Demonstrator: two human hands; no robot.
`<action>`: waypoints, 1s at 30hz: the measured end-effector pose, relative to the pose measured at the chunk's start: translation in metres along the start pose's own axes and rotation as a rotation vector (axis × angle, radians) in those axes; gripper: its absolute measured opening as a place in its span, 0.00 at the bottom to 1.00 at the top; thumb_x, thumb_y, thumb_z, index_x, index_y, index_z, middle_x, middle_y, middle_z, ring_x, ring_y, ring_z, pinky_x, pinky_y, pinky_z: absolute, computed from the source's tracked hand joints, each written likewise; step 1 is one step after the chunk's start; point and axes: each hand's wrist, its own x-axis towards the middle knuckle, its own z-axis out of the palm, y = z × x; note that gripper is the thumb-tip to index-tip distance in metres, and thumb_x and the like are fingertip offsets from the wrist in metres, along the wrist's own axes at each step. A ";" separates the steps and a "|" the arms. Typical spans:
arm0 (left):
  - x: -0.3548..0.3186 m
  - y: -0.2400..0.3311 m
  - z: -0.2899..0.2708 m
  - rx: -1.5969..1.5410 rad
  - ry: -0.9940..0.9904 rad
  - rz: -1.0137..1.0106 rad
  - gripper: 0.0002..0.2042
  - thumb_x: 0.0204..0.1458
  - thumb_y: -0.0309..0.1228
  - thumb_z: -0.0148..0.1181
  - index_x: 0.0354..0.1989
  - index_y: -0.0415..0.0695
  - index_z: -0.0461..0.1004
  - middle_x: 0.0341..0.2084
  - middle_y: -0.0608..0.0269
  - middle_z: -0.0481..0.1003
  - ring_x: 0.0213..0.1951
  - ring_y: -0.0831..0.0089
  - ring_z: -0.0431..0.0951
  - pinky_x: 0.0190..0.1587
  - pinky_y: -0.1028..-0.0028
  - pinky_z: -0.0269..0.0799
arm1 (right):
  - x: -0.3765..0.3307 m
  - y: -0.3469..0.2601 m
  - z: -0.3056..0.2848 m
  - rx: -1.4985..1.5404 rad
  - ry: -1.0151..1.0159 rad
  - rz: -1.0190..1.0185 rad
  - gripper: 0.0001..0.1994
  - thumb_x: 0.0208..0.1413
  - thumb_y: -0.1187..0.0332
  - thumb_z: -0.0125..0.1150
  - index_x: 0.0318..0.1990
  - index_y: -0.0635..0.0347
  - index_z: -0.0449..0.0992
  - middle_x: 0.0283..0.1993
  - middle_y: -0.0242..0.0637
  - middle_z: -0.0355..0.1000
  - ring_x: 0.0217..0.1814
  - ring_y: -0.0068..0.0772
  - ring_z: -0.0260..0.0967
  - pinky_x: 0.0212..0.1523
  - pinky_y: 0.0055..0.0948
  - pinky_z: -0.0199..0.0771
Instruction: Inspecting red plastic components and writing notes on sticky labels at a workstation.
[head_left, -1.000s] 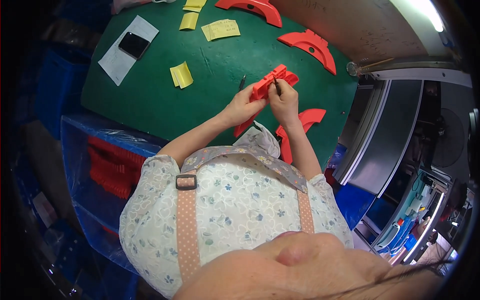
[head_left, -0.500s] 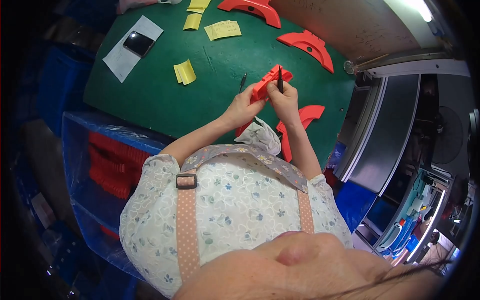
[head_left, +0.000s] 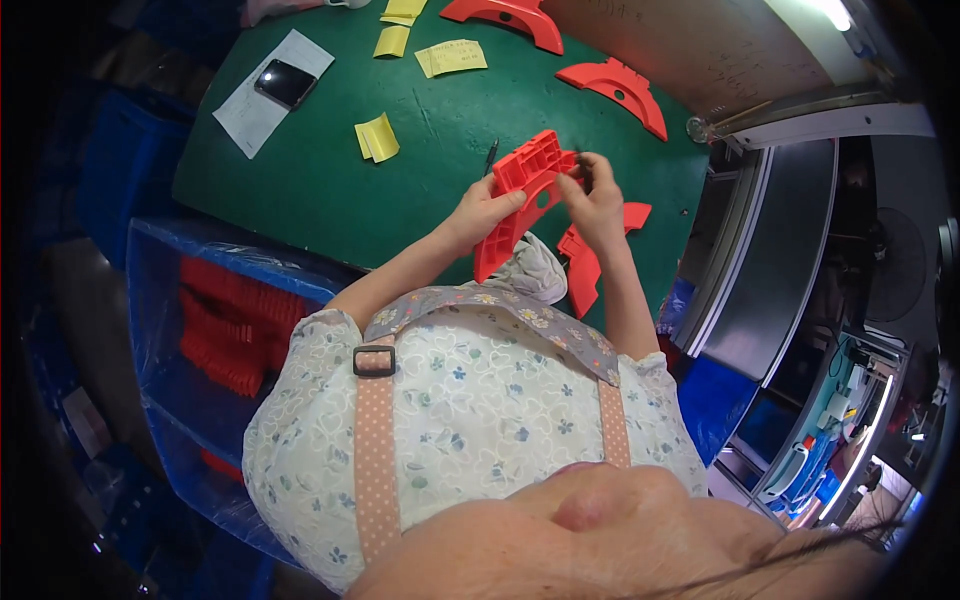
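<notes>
Your left hand (head_left: 480, 215) grips the red curved piece (head_left: 530, 187) over the green table (head_left: 300, 180), likely to keep it steady. Your right hand (head_left: 597, 212) bends by its right end; I can't tell if it's closed. Since half a second ago, you've turned the piece, showing its hole (head_left: 543, 200), and no dark tool sticks up.

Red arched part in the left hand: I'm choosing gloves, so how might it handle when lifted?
The red arched part is probably stiff, being ribbed; likely light for its size, with open hollows; its smooth-looking face may slip.
</notes>
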 end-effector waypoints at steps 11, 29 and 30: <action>-0.010 0.010 0.008 -0.199 -0.047 -0.098 0.17 0.53 0.30 0.48 0.51 0.41 0.61 0.42 0.62 0.69 0.41 0.75 0.72 0.43 0.73 0.69 | -0.030 -0.006 0.009 -0.111 -0.033 -0.249 0.11 0.52 0.73 0.52 0.44 0.62 0.72 0.41 0.39 0.63 0.36 0.29 0.66 0.34 0.23 0.67; -0.013 -0.009 0.003 -0.153 0.043 -0.023 0.17 0.52 0.27 0.47 0.51 0.39 0.58 0.42 0.61 0.68 0.40 0.76 0.70 0.43 0.75 0.68 | -0.031 0.017 0.039 -0.107 0.046 -0.277 0.10 0.51 0.69 0.54 0.41 0.58 0.73 0.41 0.36 0.65 0.35 0.35 0.69 0.31 0.28 0.70; -0.013 -0.009 0.003 -0.150 0.059 -0.025 0.16 0.52 0.27 0.47 0.50 0.39 0.59 0.41 0.61 0.68 0.40 0.76 0.70 0.42 0.75 0.69 | -0.031 0.017 0.040 -0.091 0.043 -0.275 0.10 0.50 0.70 0.54 0.41 0.58 0.73 0.41 0.37 0.65 0.35 0.35 0.69 0.31 0.28 0.70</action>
